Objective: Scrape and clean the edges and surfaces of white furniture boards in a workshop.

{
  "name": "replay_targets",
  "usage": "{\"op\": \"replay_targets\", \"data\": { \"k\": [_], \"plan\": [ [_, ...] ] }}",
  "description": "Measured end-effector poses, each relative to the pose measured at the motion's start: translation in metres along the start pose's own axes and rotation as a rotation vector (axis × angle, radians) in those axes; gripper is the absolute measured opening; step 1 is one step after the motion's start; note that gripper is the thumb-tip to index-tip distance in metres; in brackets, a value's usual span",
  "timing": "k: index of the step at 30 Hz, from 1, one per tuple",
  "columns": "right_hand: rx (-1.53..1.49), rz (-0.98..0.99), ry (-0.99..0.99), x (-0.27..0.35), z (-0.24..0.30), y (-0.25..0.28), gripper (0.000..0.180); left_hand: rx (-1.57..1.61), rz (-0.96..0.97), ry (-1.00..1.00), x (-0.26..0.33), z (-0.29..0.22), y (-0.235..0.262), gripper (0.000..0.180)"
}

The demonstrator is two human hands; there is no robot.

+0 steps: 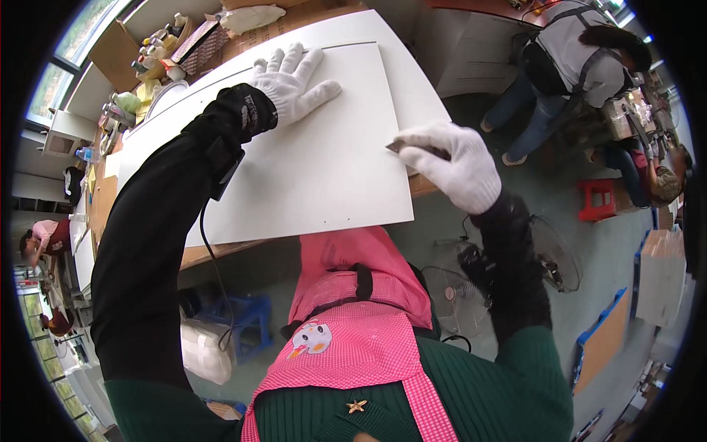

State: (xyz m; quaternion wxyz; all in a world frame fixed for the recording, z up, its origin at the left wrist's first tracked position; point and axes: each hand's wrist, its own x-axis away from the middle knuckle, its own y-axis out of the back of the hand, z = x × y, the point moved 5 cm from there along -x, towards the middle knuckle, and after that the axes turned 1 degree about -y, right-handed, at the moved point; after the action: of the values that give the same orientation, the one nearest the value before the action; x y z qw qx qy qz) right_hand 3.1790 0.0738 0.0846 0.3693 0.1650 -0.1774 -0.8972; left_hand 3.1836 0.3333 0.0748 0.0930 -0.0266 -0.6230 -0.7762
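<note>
Item: white board [309, 147], flat, rectangular, lying on top of a larger white panel [412, 81] on the worktop [202, 254]. Its near edge overhangs toward the person; its right edge runs under the right hand.

Left hand [294, 81]: white knit glove, black sleeve. Fingers spread wide, palm pressed flat on the far part of the board, apparently steadying it.

Right hand [453, 162]: white knit glove, black sleeve. Fingers pressed together, pinching a small dark flat block [416, 149], possibly a sanding pad; its exact kind cannot be told. The block touches the right edge of the board, about midway along.

Step in hand, by judgement: working the board's right edge with the block while the other hand holds the board still. The next move would call for steady downward pressure from the left palm and an even run of the block along the edge, kept flush so that it does not slip off the corner.

Surroundings: bottles and small containers [158, 55] clustered at the far left end of the worktop; a patterned basket [199, 40] beside them; a blue stool [247, 317] under the worktop; a red stool [596, 199] on the floor to the right; a floor fan [549, 254] near the right arm. Another person in a pale top [582, 44] bends over at upper right, well apart. The wearer has a pink checked apron [353, 339].
</note>
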Motion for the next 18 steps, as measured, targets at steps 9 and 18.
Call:
{"op": "replay_targets", "data": {
  "k": [9, 18],
  "plan": [
    [0.149, 0.266, 0.066, 0.014, 0.017, -0.007, 0.021, -0.012, -0.097, 0.033, 0.002, 0.005, -0.010, 0.085],
    [0.144, 0.354, 0.063, 0.016, 0.020, -0.005, 0.021, -0.004, -0.088, 0.041, -0.002, 0.004, -0.013, 0.086]
  ]
}}
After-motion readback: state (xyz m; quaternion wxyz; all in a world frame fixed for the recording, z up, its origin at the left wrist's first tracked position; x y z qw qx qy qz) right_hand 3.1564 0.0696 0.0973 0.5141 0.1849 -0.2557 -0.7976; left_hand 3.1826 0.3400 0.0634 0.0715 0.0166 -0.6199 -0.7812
